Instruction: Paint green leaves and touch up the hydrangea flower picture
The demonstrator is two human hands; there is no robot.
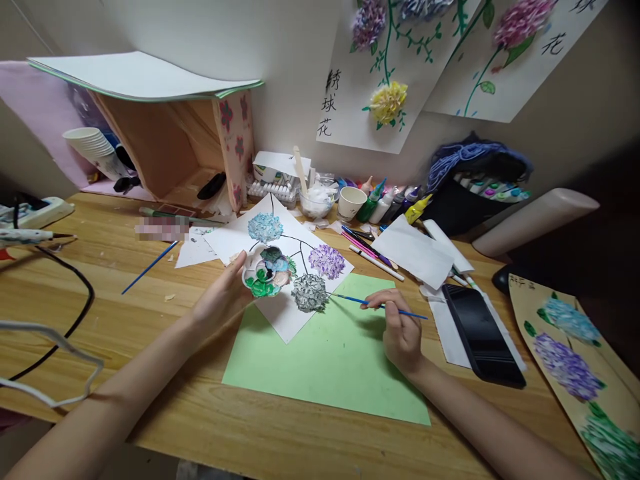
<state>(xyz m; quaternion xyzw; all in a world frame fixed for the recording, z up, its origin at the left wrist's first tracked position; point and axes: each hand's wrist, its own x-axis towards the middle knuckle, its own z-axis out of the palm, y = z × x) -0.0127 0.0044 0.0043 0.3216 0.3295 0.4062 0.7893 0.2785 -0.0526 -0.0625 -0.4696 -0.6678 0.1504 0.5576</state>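
Observation:
My left hand (223, 293) grips a small flower-shaped paint palette (247, 273) by its left edge, with green, blue, dark and pinkish paint in its wells. In my right hand (400, 327) is a thin blue paintbrush (360, 301), pinched between the fingers. The brush's tip points left, at the edge of a grey textured flower (310, 293); whether it touches cannot be seen. That flower sits on white paper (285, 323) along with a light blue flower (265, 227) and a purple flower (327, 261), joined by black stem lines. Part of the paper is hidden behind the palette.
Green paper (325, 373) lies under the white sheet. Paint bottles (373, 200) and a paper cup (351, 203) line the back. A phone (483, 337) lies at right, a spare brush (150, 267) at left. Near the left edge are a glue gun (27, 236) and cables.

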